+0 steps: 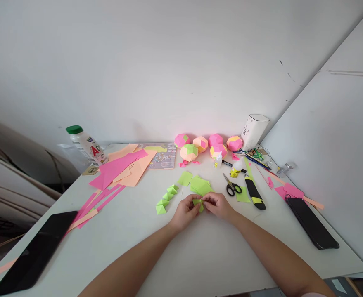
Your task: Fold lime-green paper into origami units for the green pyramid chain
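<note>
At the middle of a white table (200,260), seen from the head camera, the person's two hands meet over a small piece of green paper (198,202). The left hand (185,212) is nearly closed, with the paper pinched between its thumb and fingers. The right hand (218,205) is curled too, thumb and fingertips drawn together at the paper's right edge; whether it grips or only presses there is hard to tell. Just beyond the hands lies a loose pile of green squares (200,184), with a single green square (185,178) beside it on the left. Nearer the left hand, folded green pieces (166,199) form a slanting row. To the right of the hands are scissors (230,183) and a cutter (253,191) with a black and yellow-green handle. Farther back stand a larger glue bottle (235,170) and a smaller glue bottle (217,161), with a black marker (228,163) lying between them. Behind these, paper balls (189,152) in pink, peach, yellow and green are grouped near the wall. Pink and peach sheets (115,167) overlap at the left, partly covering a notebook (166,159), near a plastic bottle (86,144) with a green cap.
</note>
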### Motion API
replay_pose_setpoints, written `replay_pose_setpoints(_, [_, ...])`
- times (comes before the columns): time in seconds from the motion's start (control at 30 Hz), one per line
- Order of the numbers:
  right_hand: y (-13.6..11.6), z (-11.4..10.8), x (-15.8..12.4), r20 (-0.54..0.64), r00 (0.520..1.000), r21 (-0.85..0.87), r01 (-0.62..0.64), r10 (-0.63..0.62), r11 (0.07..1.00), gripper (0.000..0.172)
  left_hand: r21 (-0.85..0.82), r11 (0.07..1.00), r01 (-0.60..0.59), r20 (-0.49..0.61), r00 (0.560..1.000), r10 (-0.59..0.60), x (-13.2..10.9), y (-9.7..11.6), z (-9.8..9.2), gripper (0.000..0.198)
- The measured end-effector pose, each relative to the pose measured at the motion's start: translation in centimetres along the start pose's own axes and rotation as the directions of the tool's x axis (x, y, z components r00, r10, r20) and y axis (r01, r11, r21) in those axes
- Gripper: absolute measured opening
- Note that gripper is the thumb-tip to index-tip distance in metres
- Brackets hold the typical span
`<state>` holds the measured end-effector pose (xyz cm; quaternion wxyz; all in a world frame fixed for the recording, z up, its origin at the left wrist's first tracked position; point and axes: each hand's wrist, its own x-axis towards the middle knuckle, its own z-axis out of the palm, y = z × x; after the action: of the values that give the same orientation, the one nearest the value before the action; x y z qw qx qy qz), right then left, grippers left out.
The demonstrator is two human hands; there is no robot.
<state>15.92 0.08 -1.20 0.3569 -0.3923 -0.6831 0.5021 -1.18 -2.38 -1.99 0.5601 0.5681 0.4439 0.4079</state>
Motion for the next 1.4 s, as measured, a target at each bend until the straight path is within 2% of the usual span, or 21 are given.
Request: replay_pose_setpoints(1.4, [-0.12,0.03,-0.02,0.002,0.999,-0.054,0.036,-0.036,0.998,0.011,0.038,0.999,-0.003,-0.001,1.000,0.003,-0.07,0.18,-0.08,0.032])
